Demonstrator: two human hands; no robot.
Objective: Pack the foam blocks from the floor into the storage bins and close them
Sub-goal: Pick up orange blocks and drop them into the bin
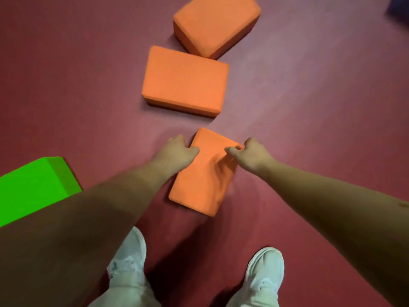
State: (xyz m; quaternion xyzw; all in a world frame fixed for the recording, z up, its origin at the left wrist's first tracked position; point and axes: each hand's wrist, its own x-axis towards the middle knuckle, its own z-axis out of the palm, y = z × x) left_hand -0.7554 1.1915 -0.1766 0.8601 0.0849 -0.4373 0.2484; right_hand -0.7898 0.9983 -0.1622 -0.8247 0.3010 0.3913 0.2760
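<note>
Three orange foam blocks lie in a line on the dark red floor. On the nearest orange block [202, 185], both hands take hold of the far end. My left hand [177, 152] grips its left side, thumb on the top face. My right hand [251, 152] grips its right side, fingers curled over the edge. A second orange block [184, 82] lies flat just beyond, and a third orange block [215, 24] sits farther off, turned at an angle. A green foam block [33, 187] lies at the left edge, partly behind my left forearm. No storage bin is in view.
My two white shoes [264, 271] stand on the red floor [309, 96] just behind the nearest block. A dark object [398, 7] shows at the top right corner.
</note>
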